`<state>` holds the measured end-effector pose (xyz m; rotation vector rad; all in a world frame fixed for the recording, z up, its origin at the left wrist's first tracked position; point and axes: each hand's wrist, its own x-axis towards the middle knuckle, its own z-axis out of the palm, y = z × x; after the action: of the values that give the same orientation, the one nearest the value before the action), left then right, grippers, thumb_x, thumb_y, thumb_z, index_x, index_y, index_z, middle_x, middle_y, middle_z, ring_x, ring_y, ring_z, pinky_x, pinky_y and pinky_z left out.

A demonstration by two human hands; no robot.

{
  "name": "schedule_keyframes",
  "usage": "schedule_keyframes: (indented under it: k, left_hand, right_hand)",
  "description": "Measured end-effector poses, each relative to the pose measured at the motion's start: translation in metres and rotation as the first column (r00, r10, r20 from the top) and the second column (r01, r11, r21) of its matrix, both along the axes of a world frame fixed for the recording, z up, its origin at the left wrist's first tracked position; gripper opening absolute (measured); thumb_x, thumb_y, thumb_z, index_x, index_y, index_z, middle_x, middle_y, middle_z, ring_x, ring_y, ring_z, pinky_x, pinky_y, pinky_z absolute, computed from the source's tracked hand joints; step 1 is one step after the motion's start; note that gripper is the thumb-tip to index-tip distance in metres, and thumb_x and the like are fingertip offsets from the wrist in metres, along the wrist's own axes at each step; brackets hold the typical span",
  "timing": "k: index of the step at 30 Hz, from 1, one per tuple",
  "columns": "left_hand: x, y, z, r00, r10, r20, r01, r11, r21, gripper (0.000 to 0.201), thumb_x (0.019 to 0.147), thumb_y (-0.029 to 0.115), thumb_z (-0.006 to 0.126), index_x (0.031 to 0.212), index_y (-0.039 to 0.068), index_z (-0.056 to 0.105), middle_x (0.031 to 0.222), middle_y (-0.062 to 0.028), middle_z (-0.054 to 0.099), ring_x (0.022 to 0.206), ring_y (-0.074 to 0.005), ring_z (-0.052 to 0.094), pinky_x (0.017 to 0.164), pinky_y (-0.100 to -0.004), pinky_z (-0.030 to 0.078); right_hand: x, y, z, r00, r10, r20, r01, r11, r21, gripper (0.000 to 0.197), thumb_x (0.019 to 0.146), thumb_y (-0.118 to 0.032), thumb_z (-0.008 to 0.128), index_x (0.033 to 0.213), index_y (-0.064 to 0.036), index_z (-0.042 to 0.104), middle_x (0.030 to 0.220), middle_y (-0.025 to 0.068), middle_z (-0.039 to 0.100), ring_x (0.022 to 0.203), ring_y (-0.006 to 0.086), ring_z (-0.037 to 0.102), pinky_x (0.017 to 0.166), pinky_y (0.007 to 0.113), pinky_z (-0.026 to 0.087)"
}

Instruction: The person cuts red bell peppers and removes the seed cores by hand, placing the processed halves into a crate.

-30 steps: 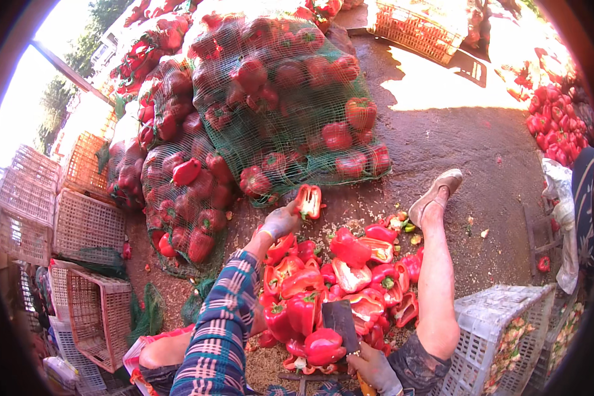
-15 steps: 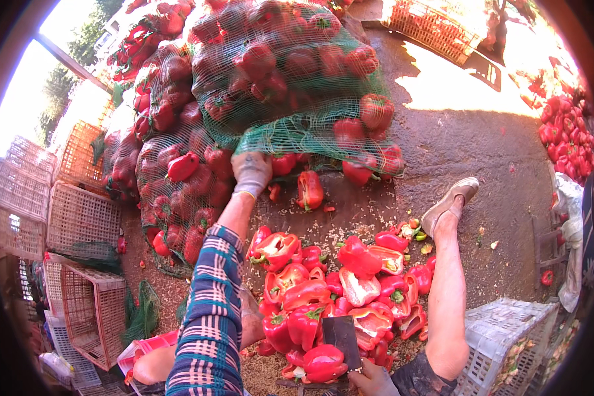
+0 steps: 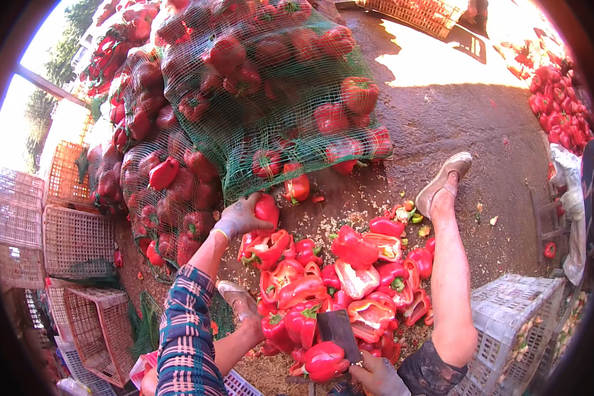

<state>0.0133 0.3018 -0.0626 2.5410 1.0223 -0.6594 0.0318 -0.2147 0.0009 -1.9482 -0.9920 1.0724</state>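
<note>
While the left hand (image 3: 239, 218) grasps it at the fingertips, the red pepper (image 3: 266, 210) shines smooth and bright, partly covered by fingers, just right of that hand and between the green mesh sack (image 3: 297, 142) beyond and the cut peppers (image 3: 310, 284) nearer the body. That hand was under the mesh's edge 0.5 s ago and has now come back out with the pepper. Its forearm stretches forward, knuckles up, while the right hand (image 3: 378, 376), held low, clasps a dark-bladed knife (image 3: 338, 335) beside the heap.
</note>
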Motion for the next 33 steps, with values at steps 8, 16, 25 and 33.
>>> schedule_keyframes:
  k: [8,16,25,33]
  left_hand:
    - [0.005,0.01,-0.016,0.869,0.49,0.066,-0.442,0.83,-0.341,0.081,0.073,0.045,0.075,0.141,0.008,0.049,0.11,-0.0163,0.07,0.095,-0.0253,0.07,0.075,-0.0369,0.058]
    - [-0.052,-0.022,-0.013,0.385,0.898,0.212,-0.332,0.349,-0.876,0.074,0.082,0.016,0.077,0.145,0.001,0.041,0.13,-0.0197,0.058,0.109,-0.0274,0.064,0.094,-0.0392,0.054]
    - [-0.107,-0.183,0.072,-0.017,0.999,-0.028,0.323,-0.02,-0.946,0.05,0.093,0.026,0.065,0.136,0.005,0.051,0.131,-0.0127,0.062,0.119,-0.0291,0.061,0.107,-0.0504,0.045]
    - [-0.116,-0.292,0.096,-0.145,0.987,0.068,0.26,0.104,-0.96,0.037,0.091,0.006,0.064,0.127,0.006,0.053,0.118,-0.0067,0.062,0.107,-0.0207,0.063,0.093,-0.0383,0.055]
  right_hand:
    - [0.016,0.021,0.023,0.9,-0.16,-0.406,0.018,0.943,-0.333,0.032,0.091,-0.029,0.063,0.108,-0.0018,0.059,0.084,0.0182,0.069,0.084,0.0319,0.069,0.072,0.041,0.052]
    - [0.01,0.021,0.048,0.987,-0.08,-0.141,0.043,0.968,-0.246,0.034,0.091,-0.033,0.061,0.109,-0.0043,0.059,0.086,0.0235,0.067,0.085,0.0419,0.066,0.072,0.051,0.051]
    - [-0.014,0.043,0.131,0.85,-0.315,0.423,0.106,0.887,0.449,0.035,0.081,-0.007,0.07,0.115,0.0015,0.064,0.06,0.0119,0.055,0.052,0.031,0.057,0.049,0.041,0.043]
    - [-0.04,0.086,0.086,0.798,0.01,0.602,-0.026,0.999,0.019,0.027,0.091,-0.024,0.057,0.112,-0.0067,0.057,0.07,0.0108,0.069,0.062,0.0321,0.069,0.056,0.045,0.052]
